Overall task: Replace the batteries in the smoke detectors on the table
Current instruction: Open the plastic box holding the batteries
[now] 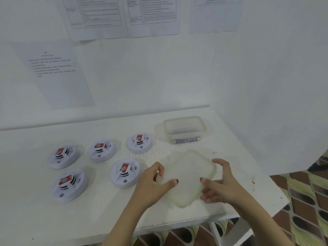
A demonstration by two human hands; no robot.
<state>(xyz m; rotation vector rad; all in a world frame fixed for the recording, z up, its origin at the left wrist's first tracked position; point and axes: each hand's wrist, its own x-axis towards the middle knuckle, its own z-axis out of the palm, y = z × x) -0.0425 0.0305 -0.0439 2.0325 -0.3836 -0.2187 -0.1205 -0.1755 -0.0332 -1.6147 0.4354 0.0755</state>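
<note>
Left hand: thumb on the lid, fingers curved at its left rim; grip or touch, can't tell. Right hand: fingers spread, loose at the right rim. Batteries sit in the open container behind. Five smoke detectors left, unopened. Risk: lid lies near the table edge, so a nudge could slide it off.

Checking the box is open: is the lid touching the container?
Apart. The head view shows bare table between the lid and the container.

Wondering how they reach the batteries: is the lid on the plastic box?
No, the plastic box stands open; its lid lies on the table between the left hand and right hand.
</note>
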